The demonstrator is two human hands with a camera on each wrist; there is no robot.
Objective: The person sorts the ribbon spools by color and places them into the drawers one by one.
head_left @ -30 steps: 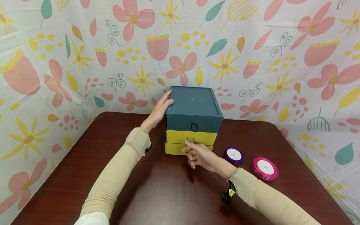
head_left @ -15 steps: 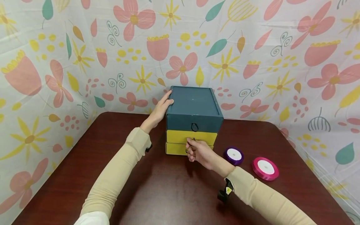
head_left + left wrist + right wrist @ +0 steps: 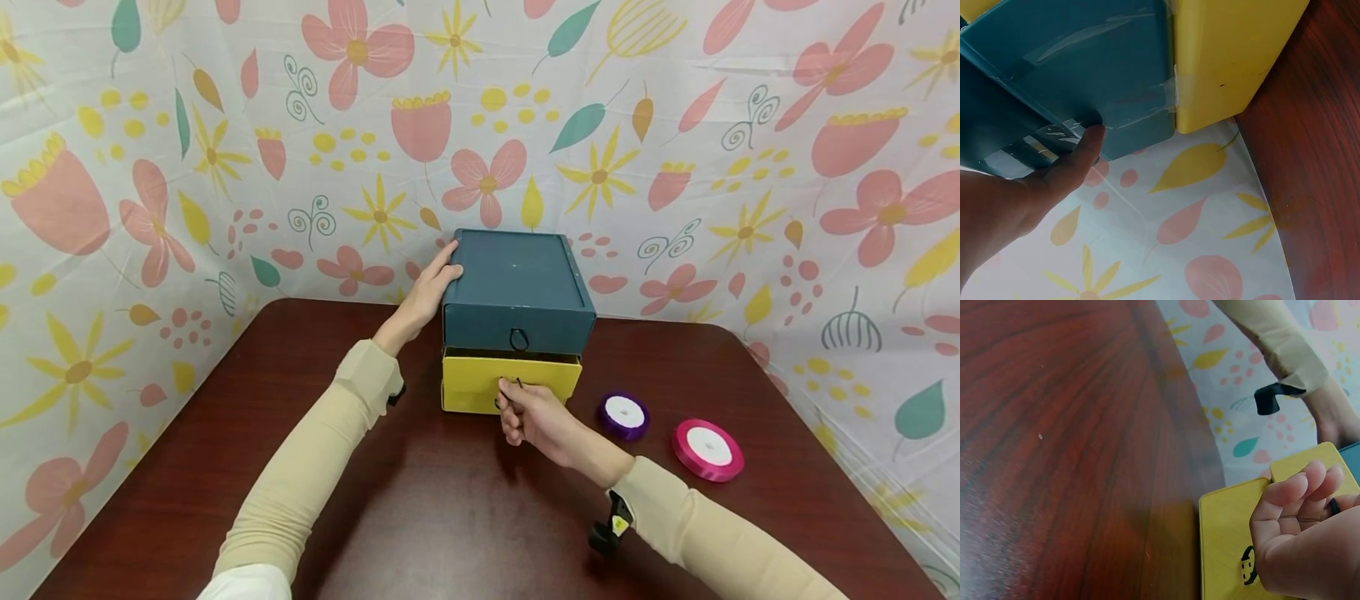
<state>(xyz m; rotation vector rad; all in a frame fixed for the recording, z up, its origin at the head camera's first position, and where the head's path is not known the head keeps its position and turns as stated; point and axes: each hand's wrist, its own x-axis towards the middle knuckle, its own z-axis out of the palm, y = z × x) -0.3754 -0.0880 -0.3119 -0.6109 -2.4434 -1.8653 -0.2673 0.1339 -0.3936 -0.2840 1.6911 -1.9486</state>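
Observation:
A small drawer cabinet stands against the backdrop, with a blue top unit (image 3: 517, 267) above two yellow drawers. My left hand (image 3: 426, 296) rests against the upper left edge of the blue unit; in the left wrist view a straight finger (image 3: 1088, 147) lies on its side. My right hand (image 3: 540, 417) pinches the black cord loop (image 3: 1334, 506) of the upper yellow drawer (image 3: 472, 373). That drawer stands slightly out, a narrow dark gap showing over its front. The lower yellow drawer (image 3: 1225, 519), with its own black loop (image 3: 1247, 565), is mostly hidden in the head view.
To the right of the cabinet lie a purple ribbon spool (image 3: 624, 415) and a pink ribbon spool (image 3: 708, 450). The dark reddish table (image 3: 442, 517) meets a flower-patterned cloth backdrop (image 3: 300, 167). Another black loop (image 3: 519, 339) hangs on the blue front.
The right hand's fingers have closed on the cord loop, and the upper yellow drawer has come forward a little, toward me. The left hand has stayed on the blue unit.

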